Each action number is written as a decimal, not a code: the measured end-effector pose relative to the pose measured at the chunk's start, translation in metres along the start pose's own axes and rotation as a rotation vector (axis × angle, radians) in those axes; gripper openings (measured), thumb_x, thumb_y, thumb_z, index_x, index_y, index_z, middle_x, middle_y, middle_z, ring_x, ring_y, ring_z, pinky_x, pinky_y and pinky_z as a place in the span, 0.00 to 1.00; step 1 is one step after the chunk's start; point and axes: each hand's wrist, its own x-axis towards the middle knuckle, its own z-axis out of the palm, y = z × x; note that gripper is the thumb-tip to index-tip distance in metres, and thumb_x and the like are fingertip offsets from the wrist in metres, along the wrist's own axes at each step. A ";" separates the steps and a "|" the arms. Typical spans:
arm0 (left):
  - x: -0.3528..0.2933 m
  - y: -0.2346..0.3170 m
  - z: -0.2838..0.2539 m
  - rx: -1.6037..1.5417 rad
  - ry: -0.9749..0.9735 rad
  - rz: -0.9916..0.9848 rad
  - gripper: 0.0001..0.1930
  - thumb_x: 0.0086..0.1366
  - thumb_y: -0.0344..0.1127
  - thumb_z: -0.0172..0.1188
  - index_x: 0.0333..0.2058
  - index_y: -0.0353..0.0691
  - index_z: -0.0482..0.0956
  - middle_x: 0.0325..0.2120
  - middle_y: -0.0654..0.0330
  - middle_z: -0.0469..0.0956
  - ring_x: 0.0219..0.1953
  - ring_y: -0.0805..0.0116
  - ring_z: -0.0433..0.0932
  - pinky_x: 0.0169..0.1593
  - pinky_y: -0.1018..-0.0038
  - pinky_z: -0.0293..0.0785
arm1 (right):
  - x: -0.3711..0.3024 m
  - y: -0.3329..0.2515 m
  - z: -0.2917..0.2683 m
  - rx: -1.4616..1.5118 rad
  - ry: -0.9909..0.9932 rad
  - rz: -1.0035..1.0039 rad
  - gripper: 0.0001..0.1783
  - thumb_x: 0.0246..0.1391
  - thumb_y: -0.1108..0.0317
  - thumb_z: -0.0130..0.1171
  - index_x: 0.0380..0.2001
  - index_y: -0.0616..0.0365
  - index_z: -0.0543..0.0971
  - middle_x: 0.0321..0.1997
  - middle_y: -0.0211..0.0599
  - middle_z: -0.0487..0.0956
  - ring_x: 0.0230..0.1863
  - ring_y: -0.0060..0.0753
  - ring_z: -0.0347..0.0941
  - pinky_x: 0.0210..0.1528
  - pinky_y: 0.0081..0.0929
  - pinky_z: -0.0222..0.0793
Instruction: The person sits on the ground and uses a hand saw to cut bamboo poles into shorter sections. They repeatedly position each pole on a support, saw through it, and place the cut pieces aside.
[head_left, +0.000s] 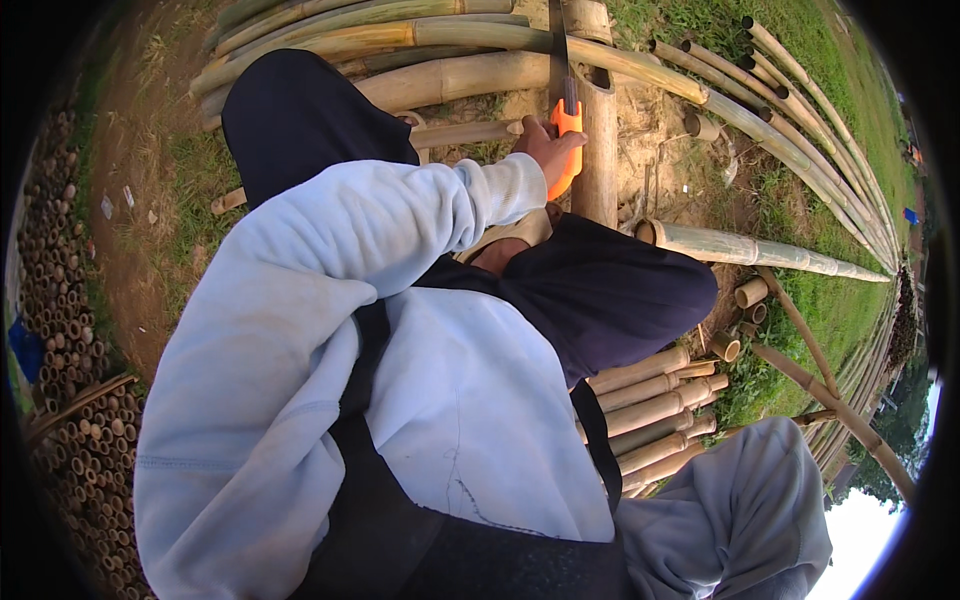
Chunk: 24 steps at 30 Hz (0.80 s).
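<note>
My left hand (548,150) is closed around the orange handle of a handsaw (568,140). Its dark blade points away from me and crosses a long bamboo pole (640,68); whether it has cut in, I cannot tell. Beneath the pole and beside the handle lies a thick bamboo log (598,150), running away from me. My right arm shows only as a grey-blue sleeve (730,510) at the lower right, and its hand is out of sight. Both my knees, in dark trousers, are bent on either side of the saw arm.
Several bamboo poles (450,80) lie across the far side. A thick bamboo pole (700,243) stretches right from near my knee. Cut bamboo lengths (650,410) are stacked at my right, by short offcuts (750,292). A large pile of bamboo pieces (90,440) stands at the left.
</note>
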 end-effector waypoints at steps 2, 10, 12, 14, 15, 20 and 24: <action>0.002 -0.004 -0.005 0.006 -0.003 -0.004 0.38 0.57 0.53 0.71 0.52 0.29 0.64 0.40 0.45 0.78 0.39 0.54 0.82 0.45 0.62 0.78 | -0.002 0.001 0.002 0.006 0.001 0.016 0.34 0.75 0.46 0.38 0.69 0.63 0.65 0.69 0.55 0.70 0.68 0.55 0.69 0.71 0.56 0.65; 0.009 -0.011 -0.002 -0.026 -0.025 -0.019 0.37 0.59 0.54 0.69 0.54 0.31 0.64 0.44 0.40 0.78 0.43 0.51 0.82 0.49 0.61 0.76 | -0.003 0.002 0.008 0.020 -0.025 0.040 0.33 0.75 0.47 0.38 0.68 0.63 0.66 0.68 0.55 0.71 0.68 0.55 0.69 0.71 0.56 0.65; 0.008 -0.009 0.001 0.011 0.000 -0.012 0.34 0.61 0.52 0.69 0.52 0.28 0.66 0.42 0.45 0.78 0.42 0.57 0.80 0.47 0.65 0.77 | -0.003 0.002 0.009 0.025 -0.027 0.045 0.33 0.75 0.47 0.38 0.68 0.63 0.66 0.68 0.55 0.71 0.68 0.55 0.69 0.71 0.56 0.65; 0.006 -0.007 -0.001 0.017 0.007 -0.007 0.33 0.62 0.51 0.69 0.51 0.27 0.67 0.40 0.47 0.78 0.41 0.60 0.80 0.46 0.66 0.77 | -0.004 0.002 0.010 0.023 -0.030 0.053 0.33 0.75 0.47 0.38 0.68 0.63 0.66 0.68 0.55 0.71 0.68 0.55 0.69 0.71 0.56 0.65; 0.006 -0.007 -0.002 -0.001 0.003 -0.003 0.33 0.63 0.51 0.69 0.51 0.27 0.67 0.40 0.48 0.78 0.42 0.60 0.80 0.46 0.66 0.77 | -0.002 0.004 0.011 0.026 -0.030 0.054 0.33 0.75 0.47 0.38 0.68 0.63 0.66 0.68 0.55 0.71 0.68 0.55 0.69 0.71 0.56 0.65; -0.002 0.002 -0.002 0.058 -0.005 0.000 0.32 0.64 0.52 0.67 0.51 0.27 0.67 0.40 0.47 0.77 0.42 0.59 0.79 0.48 0.65 0.76 | -0.004 0.005 0.013 0.030 -0.035 0.066 0.32 0.75 0.48 0.38 0.67 0.63 0.66 0.67 0.56 0.71 0.68 0.56 0.69 0.71 0.56 0.65; 0.006 -0.008 -0.002 0.032 -0.008 -0.021 0.32 0.65 0.52 0.66 0.51 0.28 0.67 0.40 0.47 0.77 0.42 0.59 0.79 0.47 0.65 0.76 | -0.003 0.007 0.015 0.045 -0.044 0.068 0.32 0.75 0.48 0.39 0.67 0.64 0.67 0.67 0.56 0.71 0.67 0.56 0.69 0.71 0.56 0.65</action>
